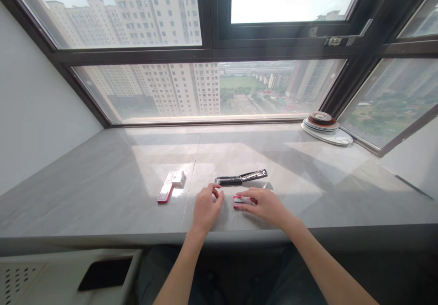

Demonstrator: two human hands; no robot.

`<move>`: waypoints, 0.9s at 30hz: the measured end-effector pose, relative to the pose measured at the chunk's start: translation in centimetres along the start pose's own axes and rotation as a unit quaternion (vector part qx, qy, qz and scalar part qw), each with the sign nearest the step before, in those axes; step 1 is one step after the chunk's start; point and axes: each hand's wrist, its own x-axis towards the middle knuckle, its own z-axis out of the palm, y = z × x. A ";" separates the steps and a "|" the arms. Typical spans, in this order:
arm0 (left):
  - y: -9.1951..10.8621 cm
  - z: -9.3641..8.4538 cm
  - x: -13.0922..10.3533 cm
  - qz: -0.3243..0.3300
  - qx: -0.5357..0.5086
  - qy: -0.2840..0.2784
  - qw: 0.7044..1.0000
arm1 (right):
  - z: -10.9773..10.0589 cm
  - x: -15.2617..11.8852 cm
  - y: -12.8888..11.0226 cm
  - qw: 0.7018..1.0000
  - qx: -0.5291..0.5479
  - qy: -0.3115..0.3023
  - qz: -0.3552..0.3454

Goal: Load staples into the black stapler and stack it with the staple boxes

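Observation:
A black stapler (230,180) lies on the grey counter, its top swung back so that the metal inside faces up. My left hand (207,207) is at the stapler's near left end, fingers curled and thumb apart, with nothing visible between them. Whether a fingertip touches the stapler I cannot tell. Just below the stapler, my right hand (265,204) grips a small red-edged staple box (237,202) between thumb and fingers. A strip of grey staples seems to show in it. Farther left lie a small white box (176,177) and a red-edged tray or sleeve (165,193), touching each other.
Several stacked plates or lids (321,124) stand at the back right by the window frame (212,55). The counter's front edge (137,235) runs close below my hands. At lower left, below the counter, a dark phone-like slab (106,274) rests on a pale surface (51,282).

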 end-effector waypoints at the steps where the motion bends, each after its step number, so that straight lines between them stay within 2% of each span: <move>1: -0.7 -0.3 0.8 -0.005 0.029 0.024 0.999 | 0.1 0.0 -0.3 1.000 -0.001 -0.004 -0.010; 3: -1.9 -0.6 2.5 -0.004 0.075 0.040 0.996 | 0.5 0.1 -0.8 0.999 -0.013 -0.010 -0.033; 5: -2.6 -0.5 3.7 0.016 0.094 0.011 0.995 | 0.8 0.3 -1.4 0.998 -0.026 -0.012 -0.053; 7: -2.9 -0.2 3.9 0.044 0.091 -0.023 0.995 | 0.9 0.8 -1.9 0.998 -0.024 -0.003 -0.063; 12: -2.5 0.2 1.3 0.069 0.070 -0.046 0.994 | 1.1 3.6 -1.7 0.998 0.007 0.046 -0.043; 16: -2.0 0.0 -0.2 0.064 0.071 -0.041 0.995 | 1.6 5.4 -1.0 0.998 0.014 0.013 -0.053; 24: -1.8 -0.3 -0.1 0.056 0.067 -0.045 0.995 | 1.8 5.3 -1.7 0.998 -0.017 -0.003 -0.053; 27: -1.8 -0.4 -0.1 0.057 0.066 -0.047 0.995 | 1.4 4.8 -1.7 0.999 -0.034 0.020 -0.018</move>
